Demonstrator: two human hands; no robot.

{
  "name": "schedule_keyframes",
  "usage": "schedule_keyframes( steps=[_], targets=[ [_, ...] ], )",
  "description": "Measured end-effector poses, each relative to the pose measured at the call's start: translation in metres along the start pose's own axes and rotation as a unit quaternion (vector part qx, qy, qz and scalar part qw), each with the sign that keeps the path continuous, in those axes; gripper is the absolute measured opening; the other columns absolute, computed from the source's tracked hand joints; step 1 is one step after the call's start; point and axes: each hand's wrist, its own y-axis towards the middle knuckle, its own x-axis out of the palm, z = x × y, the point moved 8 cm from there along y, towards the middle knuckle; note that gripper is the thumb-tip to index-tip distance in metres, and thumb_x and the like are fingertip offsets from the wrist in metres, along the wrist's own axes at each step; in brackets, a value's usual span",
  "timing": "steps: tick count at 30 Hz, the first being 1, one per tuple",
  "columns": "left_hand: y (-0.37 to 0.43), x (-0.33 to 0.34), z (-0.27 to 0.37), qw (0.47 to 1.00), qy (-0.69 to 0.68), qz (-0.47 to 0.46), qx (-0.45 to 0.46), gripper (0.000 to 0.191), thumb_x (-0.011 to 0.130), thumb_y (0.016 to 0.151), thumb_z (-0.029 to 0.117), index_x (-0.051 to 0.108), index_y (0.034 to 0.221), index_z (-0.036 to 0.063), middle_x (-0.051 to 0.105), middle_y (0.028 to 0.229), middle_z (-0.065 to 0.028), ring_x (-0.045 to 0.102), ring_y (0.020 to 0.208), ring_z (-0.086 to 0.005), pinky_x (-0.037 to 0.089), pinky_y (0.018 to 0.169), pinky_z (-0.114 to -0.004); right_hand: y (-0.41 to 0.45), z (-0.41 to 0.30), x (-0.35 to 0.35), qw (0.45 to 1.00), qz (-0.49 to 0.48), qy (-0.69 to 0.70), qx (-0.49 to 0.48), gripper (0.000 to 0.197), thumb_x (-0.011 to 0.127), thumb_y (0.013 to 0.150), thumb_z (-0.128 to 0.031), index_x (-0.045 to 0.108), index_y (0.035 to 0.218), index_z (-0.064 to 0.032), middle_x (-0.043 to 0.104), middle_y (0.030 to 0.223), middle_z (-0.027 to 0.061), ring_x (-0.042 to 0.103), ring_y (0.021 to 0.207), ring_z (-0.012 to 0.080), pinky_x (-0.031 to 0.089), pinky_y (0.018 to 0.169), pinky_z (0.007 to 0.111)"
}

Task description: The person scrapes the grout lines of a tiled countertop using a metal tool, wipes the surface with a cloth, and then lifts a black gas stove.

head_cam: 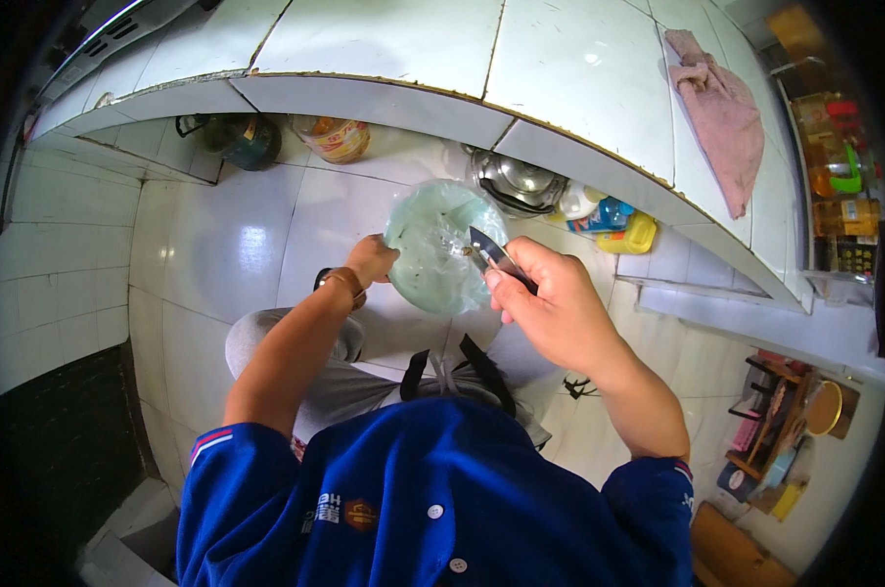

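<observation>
My left hand (pixel 372 260) grips the left rim of a round pale green bin or basin (pixel 420 282), which has a clear plastic bag (pixel 442 238) in it. Small dark bits lie inside the bag. In my right hand (pixel 541 290) is a knife or peeler-like tool (pixel 495 255) with a dark pointed blade, held over the right side of the bin. A small brownish piece (pixel 467 251) sits by the blade; whether it touches the tool I cannot tell.
Under the white tiled counter (pixel 383 44) stand a lidded metal pot (pixel 527 180), a yellow bottle (pixel 629 233), a labelled plastic tub (pixel 336 139) and a dark green container (pixel 248 141). A pink cloth (pixel 721 121) lies on the counter. A wooden rack (pixel 776 418) stands at the right.
</observation>
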Motion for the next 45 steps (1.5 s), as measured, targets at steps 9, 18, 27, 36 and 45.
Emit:
schedule_keyframes(
  steps=[9, 18, 27, 36, 45],
  targets=[
    [0.012, 0.014, -0.025, 0.998, 0.024, -0.022, -0.047, 0.046, 0.069, 0.086, 0.031, 0.059, 0.118, -0.0003, 0.069, 0.097, -0.0131, 0.07, 0.076, -0.0222, 0.06, 0.059, -0.032, 0.013, 0.075, 0.002, 0.996, 0.047, -0.062, 0.039, 0.016, 0.062, 0.089, -0.017, 0.057, 0.086, -0.0012, 0.064, 0.072, 0.0193, 0.063, 0.066, 0.0387, 0.047, 0.061, 0.044],
    [-0.035, -0.017, 0.032, 0.943, 0.294, 0.138, 0.071, 0.072, 0.069, 0.081, 0.044, 0.052, 0.131, -0.0041, 0.066, 0.117, -0.0244, 0.062, 0.111, -0.0382, 0.05, 0.094, -0.043, 0.078, 0.162, 0.096, 0.9, -0.095, -0.424, 0.016, 0.014, 0.062, 0.08, -0.007, 0.068, 0.09, 0.0001, 0.072, 0.087, 0.0161, 0.07, 0.085, 0.0332, 0.055, 0.073, 0.041],
    [-0.123, -0.013, 0.097, 0.902, 0.283, 0.18, 0.272, 0.046, 0.071, 0.082, 0.027, 0.06, 0.121, 0.0045, 0.068, 0.102, -0.0183, 0.066, 0.09, -0.0382, 0.054, 0.075, -0.046, 0.134, 0.265, 0.173, 0.846, -0.17, -0.502, -0.055, 0.012, 0.064, 0.077, -0.006, 0.074, 0.085, -0.0072, 0.072, 0.089, 0.0165, 0.071, 0.085, 0.0321, 0.057, 0.075, 0.04],
    [-0.134, -0.026, 0.132, 0.925, 0.223, 0.161, 0.263, 0.026, 0.078, 0.078, 0.018, 0.071, 0.098, 0.0019, 0.071, 0.092, -0.0117, 0.069, 0.081, -0.0258, 0.055, 0.072, -0.035, 0.062, 0.148, 0.048, 0.982, -0.092, -0.064, 0.149, 0.014, 0.061, 0.088, -0.007, 0.066, 0.098, 0.0024, 0.069, 0.078, 0.0108, 0.065, 0.063, 0.0179, 0.052, 0.06, 0.031],
    [-0.147, 0.007, 0.158, 0.924, 0.123, 0.137, 0.336, 0.029, 0.084, 0.076, 0.02, 0.072, 0.095, 0.0013, 0.069, 0.087, -0.0115, 0.069, 0.075, -0.0217, 0.055, 0.069, -0.032, 0.018, 0.108, 0.037, 0.985, -0.002, 0.1, 0.139, 0.02, 0.06, 0.092, -0.005, 0.065, 0.11, 0.0022, 0.065, 0.077, 0.0039, 0.059, 0.062, 0.0082, 0.05, 0.058, 0.024]
  ],
)
